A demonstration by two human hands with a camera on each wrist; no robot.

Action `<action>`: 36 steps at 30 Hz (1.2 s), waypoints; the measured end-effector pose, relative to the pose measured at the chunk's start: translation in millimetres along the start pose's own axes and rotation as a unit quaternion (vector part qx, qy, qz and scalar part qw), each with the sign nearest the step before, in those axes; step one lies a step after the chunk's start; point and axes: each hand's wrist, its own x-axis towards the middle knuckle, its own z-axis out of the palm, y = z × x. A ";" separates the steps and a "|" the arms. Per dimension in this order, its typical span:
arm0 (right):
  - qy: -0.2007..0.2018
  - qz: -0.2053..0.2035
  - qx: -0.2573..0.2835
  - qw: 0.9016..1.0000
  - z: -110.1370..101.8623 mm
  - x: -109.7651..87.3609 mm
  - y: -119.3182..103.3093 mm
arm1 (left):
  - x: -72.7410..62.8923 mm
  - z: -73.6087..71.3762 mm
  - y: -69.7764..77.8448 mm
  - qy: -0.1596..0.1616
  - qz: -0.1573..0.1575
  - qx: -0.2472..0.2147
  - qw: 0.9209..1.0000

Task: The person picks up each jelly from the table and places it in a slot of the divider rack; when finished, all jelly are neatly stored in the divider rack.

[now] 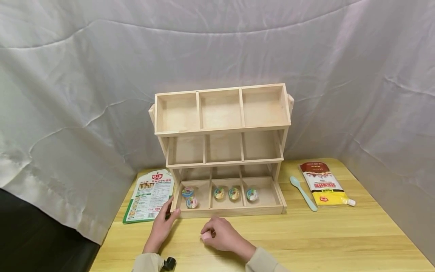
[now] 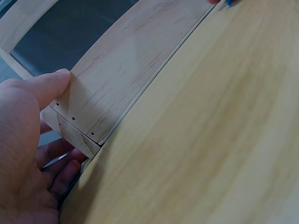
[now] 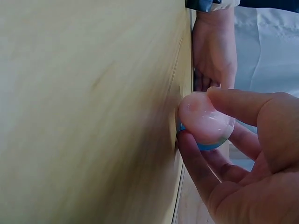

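Note:
Between thumb and fingers my right hand pinches a small jelly cup, pink with a bit of blue at its rim, just above the table before the rack. My left hand grips the front left corner of a three-tier wooden rack, thumb on the front board's upper edge and fingers around the side. In the rack's bottom tier, the left compartment holds a blue-sided jelly cup and a second cup. Two yellowish cups lie in the middle compartment, and a whitish cup in the right one.
Left of the rack lies a green and white printed packet, partly behind my left hand. On the right are a pale green spoon and a red, white and yellow spouted pouch. Grey curtains hang behind the wooden table.

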 end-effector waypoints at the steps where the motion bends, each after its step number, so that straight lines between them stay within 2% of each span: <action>1: -0.001 0.003 0.000 1.000 0.2 0.2 0.1 | -0.1 -0.1 0.1 0.000 0.000 -0.002 1.000; 8: -0.008 0.014 0.014 1.000 -3.3 0.5 1.9 | -1.0 -1.0 2.4 -0.005 0.003 -0.006 1.000; 14: -0.013 0.020 0.064 0.998 -13.1 2.5 4.2 | -0.6 -1.5 2.6 -0.008 0.000 -0.008 1.000; 22: -0.002 0.049 0.149 0.988 -22.5 3.2 4.6 | 0.7 -1.1 0.8 -0.009 -0.004 -0.008 1.000; 36: -0.018 0.054 0.204 0.977 -33.0 0.2 3.7 | -0.4 -2.8 3.5 -0.012 0.002 -0.003 1.000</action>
